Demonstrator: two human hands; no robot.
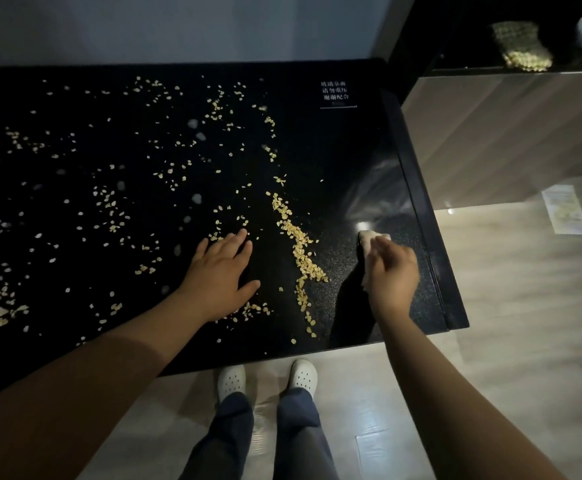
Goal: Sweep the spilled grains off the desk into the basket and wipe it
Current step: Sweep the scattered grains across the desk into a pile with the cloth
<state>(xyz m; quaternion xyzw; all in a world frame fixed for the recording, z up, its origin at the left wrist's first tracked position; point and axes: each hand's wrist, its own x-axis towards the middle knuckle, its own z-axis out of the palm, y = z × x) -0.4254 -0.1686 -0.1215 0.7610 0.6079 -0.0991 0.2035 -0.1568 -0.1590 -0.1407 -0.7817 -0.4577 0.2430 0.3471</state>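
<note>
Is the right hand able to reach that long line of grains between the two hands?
Probably yes: the right hand, gripping a cloth, sits just right of the grain line with only bare desk between them.

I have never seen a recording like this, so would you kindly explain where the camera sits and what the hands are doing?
There is no machine here: a person works with bare hands. The single picture comes from a wide-angle camera worn on their head, looking down. That is why you see both forearms and, at the bottom, their white shoes. The dark glossy desk is strewn with pale grains, thickest in a ridge between the hands. The left hand lies flat on the desk, fingers straight. The right hand grips a pale cloth. A white printed label sits near the desk's far right corner.
</note>
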